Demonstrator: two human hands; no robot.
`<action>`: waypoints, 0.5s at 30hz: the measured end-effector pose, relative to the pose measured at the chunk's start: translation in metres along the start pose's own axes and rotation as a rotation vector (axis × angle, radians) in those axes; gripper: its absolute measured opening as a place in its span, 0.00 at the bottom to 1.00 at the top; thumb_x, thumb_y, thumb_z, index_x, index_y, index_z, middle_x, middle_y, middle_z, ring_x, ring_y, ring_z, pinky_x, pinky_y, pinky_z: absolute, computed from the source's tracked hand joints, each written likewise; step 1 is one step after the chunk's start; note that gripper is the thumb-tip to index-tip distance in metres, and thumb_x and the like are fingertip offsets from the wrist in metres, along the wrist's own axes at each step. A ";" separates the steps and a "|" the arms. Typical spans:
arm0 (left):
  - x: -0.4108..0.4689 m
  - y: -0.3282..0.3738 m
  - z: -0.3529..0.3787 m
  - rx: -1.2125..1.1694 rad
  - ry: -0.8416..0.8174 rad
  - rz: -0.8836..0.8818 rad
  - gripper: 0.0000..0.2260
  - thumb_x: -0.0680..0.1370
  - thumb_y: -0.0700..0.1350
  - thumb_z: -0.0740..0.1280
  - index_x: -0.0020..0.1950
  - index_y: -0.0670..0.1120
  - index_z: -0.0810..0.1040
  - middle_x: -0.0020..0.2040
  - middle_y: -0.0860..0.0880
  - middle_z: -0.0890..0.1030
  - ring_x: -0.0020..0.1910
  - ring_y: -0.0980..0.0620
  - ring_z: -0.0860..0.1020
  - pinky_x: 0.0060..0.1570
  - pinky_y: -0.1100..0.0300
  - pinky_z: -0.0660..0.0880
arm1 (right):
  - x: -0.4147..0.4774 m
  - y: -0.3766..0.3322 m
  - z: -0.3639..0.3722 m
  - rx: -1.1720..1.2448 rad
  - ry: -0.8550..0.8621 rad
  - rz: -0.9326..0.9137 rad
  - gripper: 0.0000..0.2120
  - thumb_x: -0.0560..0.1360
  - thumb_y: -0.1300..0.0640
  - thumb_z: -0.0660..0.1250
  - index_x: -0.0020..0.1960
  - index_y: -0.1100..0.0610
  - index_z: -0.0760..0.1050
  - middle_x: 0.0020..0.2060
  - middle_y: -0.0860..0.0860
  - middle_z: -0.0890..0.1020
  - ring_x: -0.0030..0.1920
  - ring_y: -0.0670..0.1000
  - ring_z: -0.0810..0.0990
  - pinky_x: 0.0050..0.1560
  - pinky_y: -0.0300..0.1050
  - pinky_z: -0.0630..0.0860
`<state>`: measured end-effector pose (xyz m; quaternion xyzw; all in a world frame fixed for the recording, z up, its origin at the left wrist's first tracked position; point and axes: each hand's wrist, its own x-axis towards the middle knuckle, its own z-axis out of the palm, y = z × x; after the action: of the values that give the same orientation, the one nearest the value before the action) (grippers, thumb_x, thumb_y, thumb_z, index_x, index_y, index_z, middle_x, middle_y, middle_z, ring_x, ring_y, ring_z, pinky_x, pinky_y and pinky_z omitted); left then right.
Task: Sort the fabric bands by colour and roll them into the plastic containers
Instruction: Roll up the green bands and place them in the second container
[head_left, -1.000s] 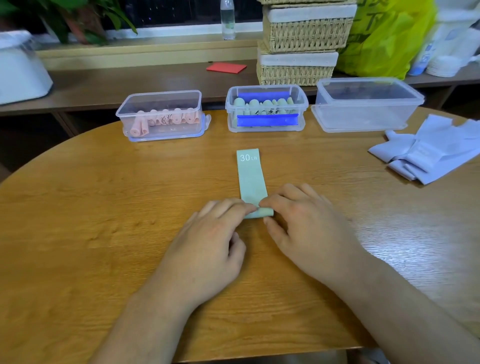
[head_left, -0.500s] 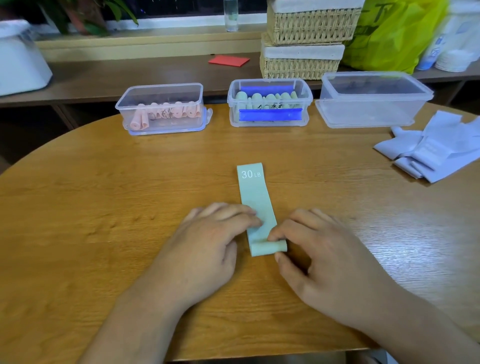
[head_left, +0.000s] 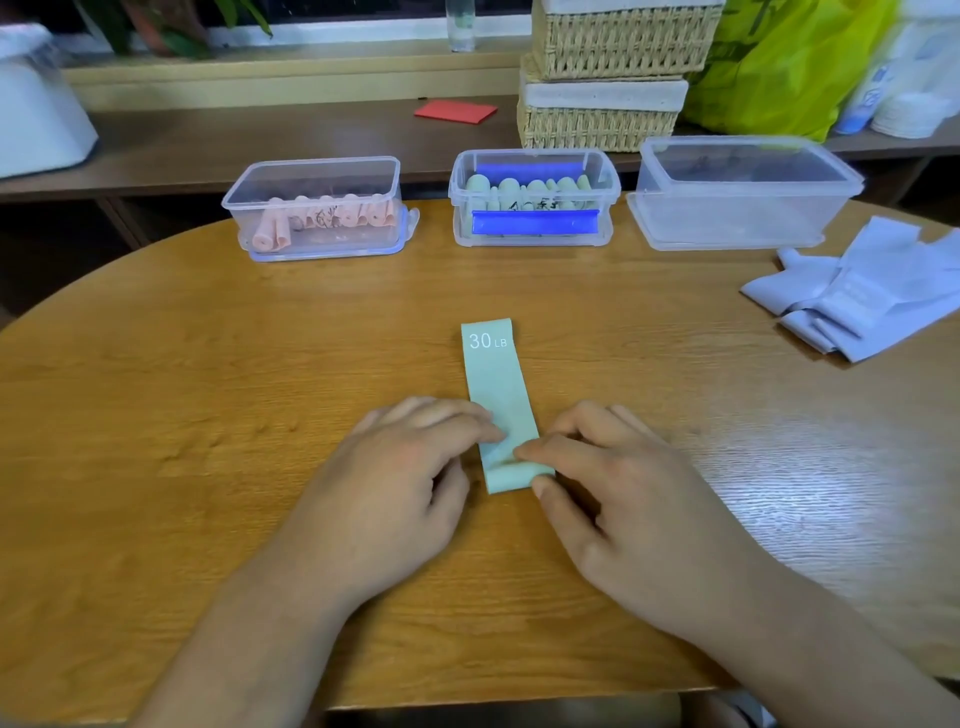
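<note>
A pale green fabric band (head_left: 496, 384) marked "30 LB" lies flat and lengthwise on the wooden table (head_left: 156, 415). The fingertips of my left hand (head_left: 395, 483) press on its near part from the left. My right hand (head_left: 613, 499) pinches the creased near end, forefinger on top and thumb at the near edge. At the back stand three clear plastic containers. The left container (head_left: 317, 171) holds pink rolls, the middle container (head_left: 535, 161) holds green rolls, and the right container (head_left: 737, 192) looks empty.
A heap of unrolled lilac bands (head_left: 862, 296) lies at the table's right edge. Behind the table, a low shelf carries stacked wicker baskets (head_left: 602, 83), a yellow-green bag (head_left: 779, 62), a red card (head_left: 456, 111) and a white tub (head_left: 36, 114).
A longer stretch of the green band lies between its far end and my fingers than a second ago. Both hands have drawn back toward me along it; a crease shows at the near end.
</note>
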<state>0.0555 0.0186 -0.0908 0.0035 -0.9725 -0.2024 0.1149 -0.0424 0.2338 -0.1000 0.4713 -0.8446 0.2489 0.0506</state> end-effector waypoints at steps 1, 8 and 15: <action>-0.001 0.001 -0.001 -0.012 0.021 0.019 0.20 0.78 0.43 0.62 0.67 0.60 0.79 0.68 0.66 0.76 0.70 0.61 0.72 0.66 0.49 0.73 | 0.001 -0.001 0.000 -0.011 -0.002 0.007 0.15 0.83 0.49 0.63 0.68 0.45 0.80 0.53 0.38 0.72 0.51 0.44 0.71 0.53 0.42 0.74; -0.004 0.006 -0.003 -0.044 0.047 0.140 0.18 0.77 0.39 0.64 0.62 0.55 0.82 0.59 0.63 0.78 0.63 0.57 0.75 0.59 0.50 0.75 | 0.003 -0.005 0.000 -0.071 -0.029 0.046 0.19 0.86 0.45 0.56 0.73 0.44 0.75 0.54 0.39 0.71 0.53 0.44 0.70 0.55 0.47 0.75; -0.002 0.002 0.000 -0.035 0.057 0.087 0.20 0.76 0.40 0.63 0.64 0.57 0.81 0.61 0.63 0.78 0.64 0.58 0.74 0.61 0.51 0.75 | 0.002 -0.002 -0.004 0.107 0.079 0.095 0.15 0.82 0.62 0.64 0.64 0.46 0.76 0.56 0.37 0.75 0.56 0.45 0.74 0.54 0.44 0.76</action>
<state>0.0579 0.0202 -0.0901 -0.0349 -0.9644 -0.2139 0.1515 -0.0423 0.2332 -0.0947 0.4227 -0.8489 0.3140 0.0467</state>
